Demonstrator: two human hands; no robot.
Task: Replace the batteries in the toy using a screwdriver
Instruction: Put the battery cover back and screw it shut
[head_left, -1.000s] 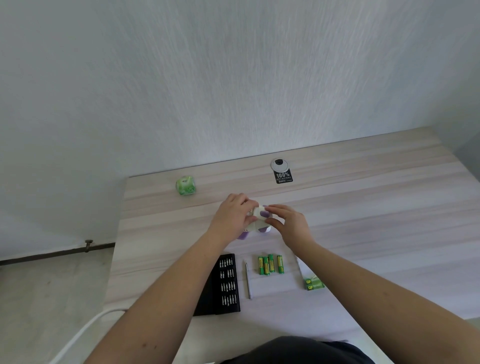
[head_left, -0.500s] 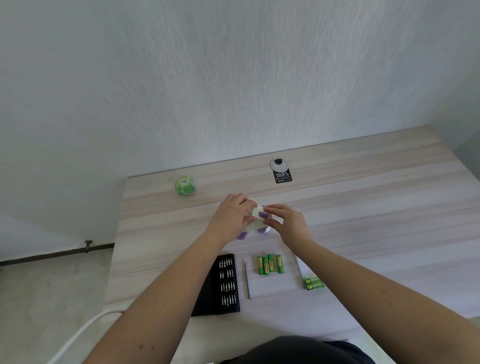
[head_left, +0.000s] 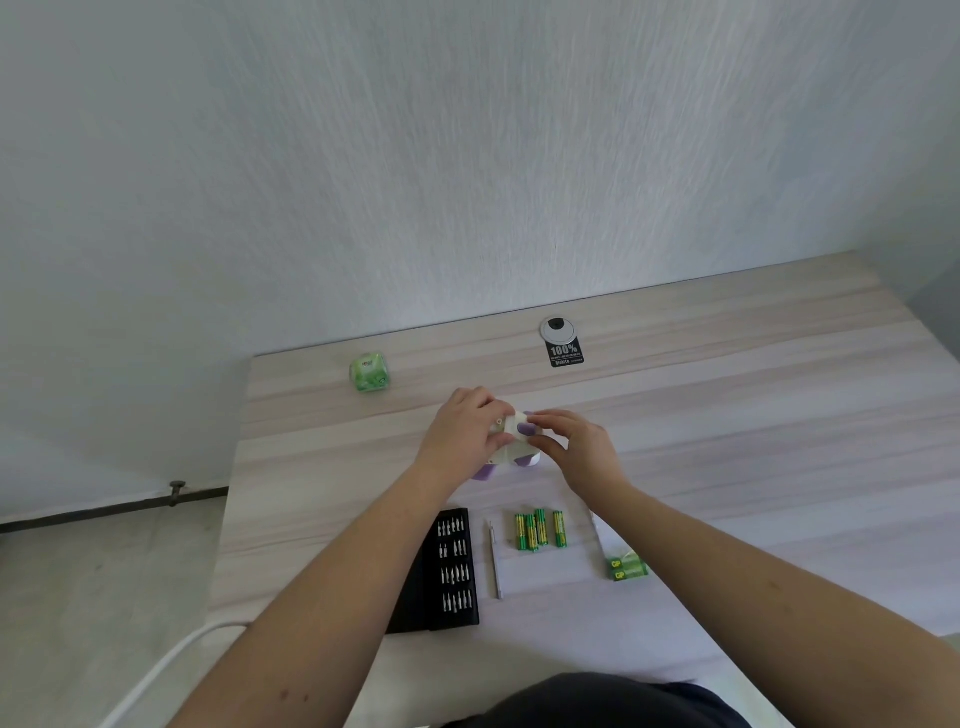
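Note:
A small white and purple toy (head_left: 514, 451) stands on the wooden table (head_left: 727, 415) between my two hands. My left hand (head_left: 465, 434) grips its left side with curled fingers. My right hand (head_left: 574, 447) pinches the toy's upper right part with thumb and fingertips. Nearer to me lie several green batteries (head_left: 539, 529) side by side, a thin silver screwdriver (head_left: 494, 558), and an open black case of screwdriver bits (head_left: 453, 569). A green battery pack (head_left: 627, 566) lies at the right of my right forearm. Much of the toy is hidden by my fingers.
A green cube-shaped object (head_left: 369, 372) sits at the back left of the table. A round grey cable port with a black label (head_left: 560, 340) is at the back middle. The table's left edge drops to the floor; a white wall stands behind.
Both hands stay on the toy; my fingers have shifted slightly on it. Nothing else on the table has moved.

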